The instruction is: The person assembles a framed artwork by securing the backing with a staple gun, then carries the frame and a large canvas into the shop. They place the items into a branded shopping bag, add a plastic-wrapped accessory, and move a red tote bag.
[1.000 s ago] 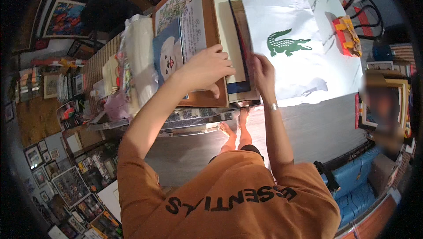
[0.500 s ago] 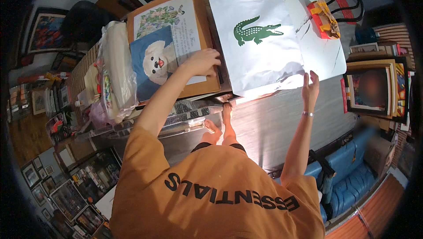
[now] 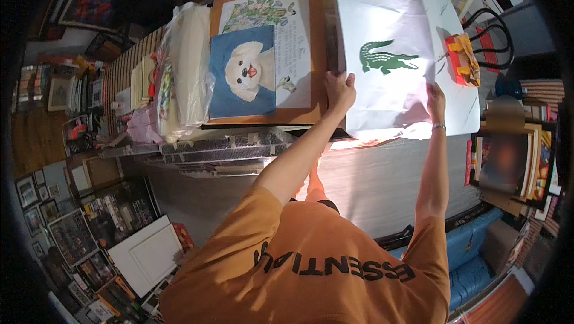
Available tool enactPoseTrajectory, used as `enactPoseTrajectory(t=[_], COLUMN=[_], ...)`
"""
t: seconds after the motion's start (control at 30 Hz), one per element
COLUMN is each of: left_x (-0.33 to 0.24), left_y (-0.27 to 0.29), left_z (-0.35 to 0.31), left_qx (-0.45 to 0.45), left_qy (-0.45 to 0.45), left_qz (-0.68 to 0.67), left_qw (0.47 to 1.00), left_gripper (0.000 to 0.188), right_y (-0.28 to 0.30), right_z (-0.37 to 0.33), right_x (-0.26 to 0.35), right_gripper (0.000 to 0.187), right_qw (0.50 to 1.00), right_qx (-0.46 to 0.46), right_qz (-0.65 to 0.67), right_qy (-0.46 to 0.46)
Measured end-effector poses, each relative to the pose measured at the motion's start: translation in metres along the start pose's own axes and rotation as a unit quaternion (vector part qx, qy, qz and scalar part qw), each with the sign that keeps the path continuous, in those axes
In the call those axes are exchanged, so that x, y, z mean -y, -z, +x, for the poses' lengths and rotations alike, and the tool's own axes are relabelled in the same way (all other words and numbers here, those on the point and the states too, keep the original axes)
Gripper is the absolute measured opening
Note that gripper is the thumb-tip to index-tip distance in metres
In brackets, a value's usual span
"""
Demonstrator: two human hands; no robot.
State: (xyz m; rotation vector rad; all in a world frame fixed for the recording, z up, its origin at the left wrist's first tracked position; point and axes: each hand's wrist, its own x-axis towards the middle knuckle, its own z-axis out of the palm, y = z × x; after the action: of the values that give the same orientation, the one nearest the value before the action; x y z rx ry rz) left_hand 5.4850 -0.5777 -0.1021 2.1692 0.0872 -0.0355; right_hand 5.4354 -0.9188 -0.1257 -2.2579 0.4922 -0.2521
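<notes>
A large, flat white bag (image 3: 382, 100) with a green crocodile print lies over the right part of the table, its surface creased. My left hand (image 3: 341, 92) is closed at its left edge, fingers wrapped over that side. On the opposite edge my right hand (image 3: 437, 104) pinches the bag, the fingers partly hidden. Left of my left hand, a blue painting of a white dog (image 3: 246, 79) rests on a paper sheet with flowers and handwriting (image 3: 299, 37). Both lie on a brown board (image 3: 318, 25).
A small red-and-yellow bag (image 3: 461, 61) with black handles beside it stands at the table's right. Rolled, plastic-wrapped material (image 3: 190, 67) lies at the left end. Bubble-wrapped flat items (image 3: 227, 147) stick out below the table's front edge. Framed pictures (image 3: 526, 156) lean at right, near a blue couch (image 3: 469, 252).
My left hand has moved right, from over the brown board to the bag's left edge. My right hand has closed on the right edge. The head view has shifted.
</notes>
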Motion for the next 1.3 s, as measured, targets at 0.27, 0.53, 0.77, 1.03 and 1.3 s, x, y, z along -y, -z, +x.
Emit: enactPoseTrajectory(t=[0.27, 0.53, 0.77, 1.03, 1.3], left_x=[-0.032, -0.091, -0.099, -0.083, -0.093], left_y=[0.029, 0.065, 0.108, 0.132, 0.126], left_z=[-0.027, -0.080, -0.116, -0.125, -0.140], left_qx=[0.058, -0.013, 0.023, 0.069, 0.133], left_qy=[-0.005, -0.134, -0.139, -0.176, -0.212], left_qz=[-0.155, -0.216, -0.217, -0.204, -0.175], left_qw=[0.986, 0.967, 0.966, 0.960, 0.952], left_gripper=[0.026, 0.025, 0.019, 0.022, 0.019], right_y=[0.034, 0.097, 0.119, 0.098, 0.100], right_z=[-0.033, -0.074, -0.145, -0.222, -0.275], right_x=[0.021, 0.054, 0.084, 0.104, 0.091], right_gripper=[0.032, 0.045, 0.056, 0.050, 0.037], right_qw=[0.993, 0.979, 0.982, 0.950, 0.930], right_qx=[-0.049, -0.112, -0.151, -0.160, -0.195], right_qz=[0.103, 0.152, 0.049, 0.188, 0.247], right_qy=[-0.014, -0.072, -0.104, -0.191, -0.189])
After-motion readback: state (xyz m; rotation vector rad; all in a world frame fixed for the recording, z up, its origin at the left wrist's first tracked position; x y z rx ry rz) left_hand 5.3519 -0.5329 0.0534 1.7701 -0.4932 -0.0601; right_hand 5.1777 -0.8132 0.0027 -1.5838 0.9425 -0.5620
